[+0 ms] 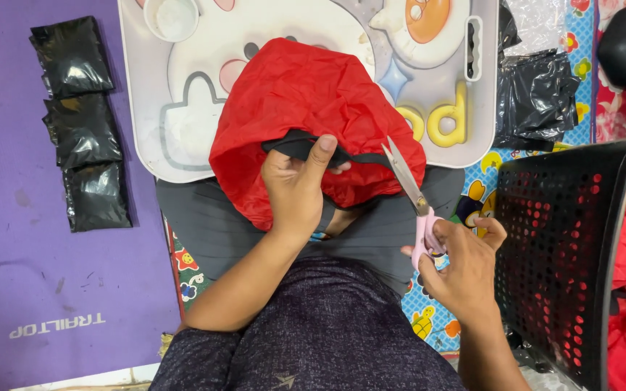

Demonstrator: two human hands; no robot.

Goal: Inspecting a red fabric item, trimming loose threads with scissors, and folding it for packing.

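My left hand (295,192) grips a crumpled red fabric bag (306,101) by its black strap (295,145), with the thumb pressed over the strap. The bag rests on my lap and over the near edge of a white cartoon-printed lap tray (182,130). My right hand (465,268) holds pink-handled scissors (411,192), fingers through the loops. Their metal blades point up and left, and the tips lie at the strap on the bag's right side.
Three flat black plastic packets (81,127) lie in a column on the purple mat (38,275) at left. A black perforated basket (566,253) holding red fabric stands at right. More black plastic (534,98) lies beyond the tray, where a small white cup (172,18) sits.
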